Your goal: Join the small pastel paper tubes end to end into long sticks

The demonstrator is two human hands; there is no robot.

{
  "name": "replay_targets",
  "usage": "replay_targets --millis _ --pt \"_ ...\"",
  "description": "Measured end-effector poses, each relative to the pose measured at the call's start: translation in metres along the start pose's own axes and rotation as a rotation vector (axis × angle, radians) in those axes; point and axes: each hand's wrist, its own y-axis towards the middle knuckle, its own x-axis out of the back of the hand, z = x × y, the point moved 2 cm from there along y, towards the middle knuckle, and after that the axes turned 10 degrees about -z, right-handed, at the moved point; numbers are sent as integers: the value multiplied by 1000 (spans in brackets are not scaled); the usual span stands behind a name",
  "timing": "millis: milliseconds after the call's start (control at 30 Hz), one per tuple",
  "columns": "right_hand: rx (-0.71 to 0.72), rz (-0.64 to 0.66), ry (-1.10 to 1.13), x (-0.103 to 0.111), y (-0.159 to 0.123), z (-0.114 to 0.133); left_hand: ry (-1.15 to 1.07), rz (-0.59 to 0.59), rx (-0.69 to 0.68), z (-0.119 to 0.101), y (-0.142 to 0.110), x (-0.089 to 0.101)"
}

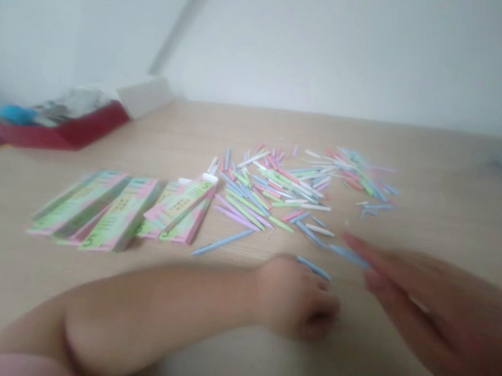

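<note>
In the head view my right hand pinches a slim blue pen between thumb and fingers, its far end pointing left. My left hand is curled closed near the front of the table; whatever it may hold is hidden. Another blue pen shows right at its knuckles, and I cannot tell whether the hand touches it. Beyond both hands spreads a loose pile of pastel pens in blue, green, pink, purple and white. A lone blue pen lies left of the pile. The picture is blurred.
Several narrow pink and green printed boxes lie side by side on the wooden table, left of the pens. At the back left stands a red open box with a white flap and mixed contents. A pale wall rises behind.
</note>
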Motion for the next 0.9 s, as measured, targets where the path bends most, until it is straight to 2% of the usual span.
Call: replay_targets --millis 100,200,267,433,600,767,900 --pt "-65 104 61 -22 29 -13 8 -29 1 -2 -1 1" --pt "-237 111 156 -38 30 -39 -25 -48 11 -3 -2 5" --pt "-305 80 226 -41 24 -47 -66 -68 36 -3 -2 9" --pt "-128 79 320 -37 16 -30 -178 -123 124 -2 -3 18" --pt "-230 109 431 -44 8 -18 -215 -151 182 -1 -5 20" --pt "-378 233 757 -48 0 -10 -274 -140 220 -1 -5 23" --pt "-386 271 801 -45 2 -10 -300 -132 279 1 -6 24"
